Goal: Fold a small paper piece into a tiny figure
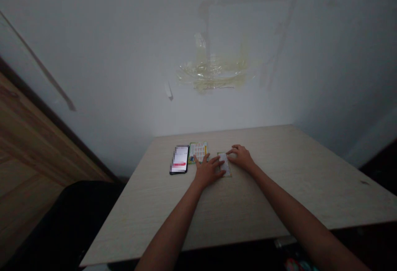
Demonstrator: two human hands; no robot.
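Phone: black smartphone (179, 160), flat on the pale wood-grain table (279, 188), screen lit and blurred.

Printed card: green-bordered card (198, 151), flat, just right of the phone.

Left hand: left hand (207, 172), palm down; fingers (216, 162) spread open, over the small card's left edge, no grip.

Small card: white-and-green card (224, 165), flat on the table, between both hands, partly covered.

Right hand: right hand (242, 158), palm down; fingers (232, 149) slightly curled, open, touching the small card's upper end.
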